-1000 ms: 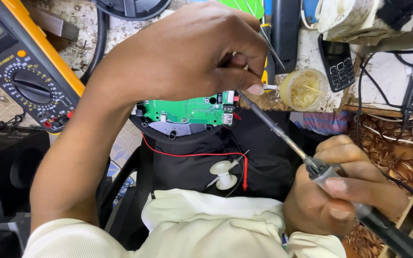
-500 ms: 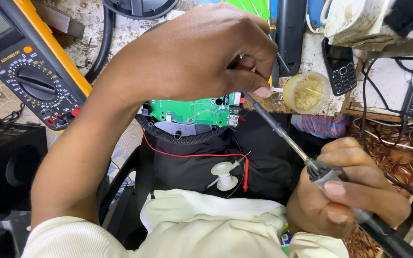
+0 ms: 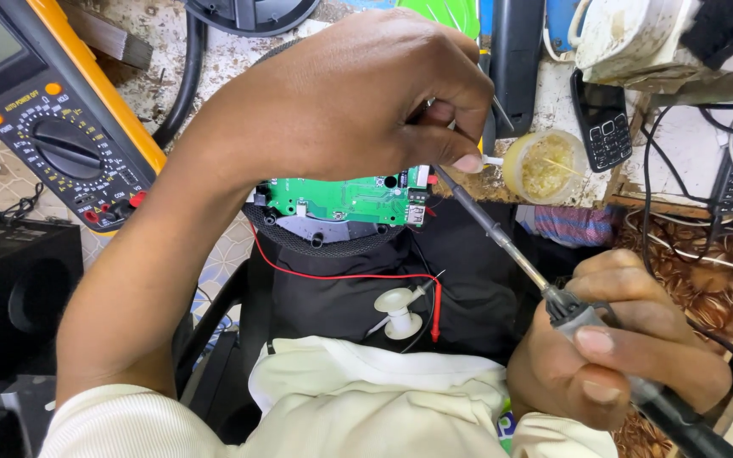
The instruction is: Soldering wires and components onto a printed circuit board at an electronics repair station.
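Head view: left hand [image 3: 358, 97] curled over the green circuit board [image 3: 341, 199], fingertips pinching a thin wire beside a yellow paste tub [image 3: 545, 165], right hand [image 3: 617, 356] fisted around a soldering iron [image 3: 502, 242] whose tip meets the board's right edge, multimeter [image 3: 53, 110] lying upper left.

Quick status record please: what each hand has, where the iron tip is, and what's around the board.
left hand: over the green circuit board, fingertips pinched on something thin; what it is cannot be told
right hand: gripping the soldering iron by its handle
iron tip: at the board's right edge, under the left fingertips
board: green, sitting on a round black speaker body
nearby: yellow multimeter upper left, small flux jar, red wire
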